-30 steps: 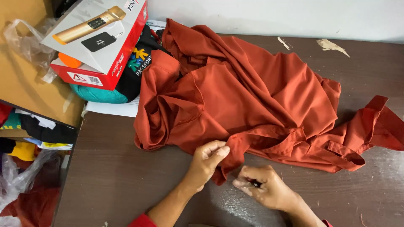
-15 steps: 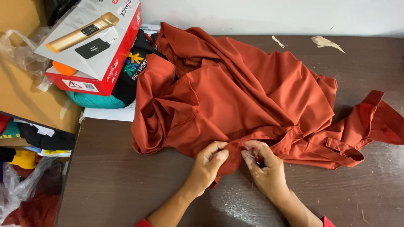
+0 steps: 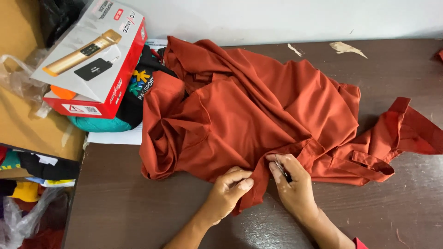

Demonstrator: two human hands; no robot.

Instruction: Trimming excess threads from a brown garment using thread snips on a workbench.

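Note:
A crumpled rust-orange garment lies spread over a dark brown table. My left hand pinches the garment's near hem, fingers closed on the cloth. My right hand is beside it, fingers closed on a small dark slender tool pressed against the same hem. The two hands are a few centimetres apart at the cloth's front edge.
A red and white box picturing a gold microphone rests on black and teal clothes at the back left. A cardboard box and piled clothing stand beside the table's left edge. A white wall runs behind.
My right hand has moved up from the bare table to the garment's hem, next to my left hand. The left hand has stayed on the cloth.

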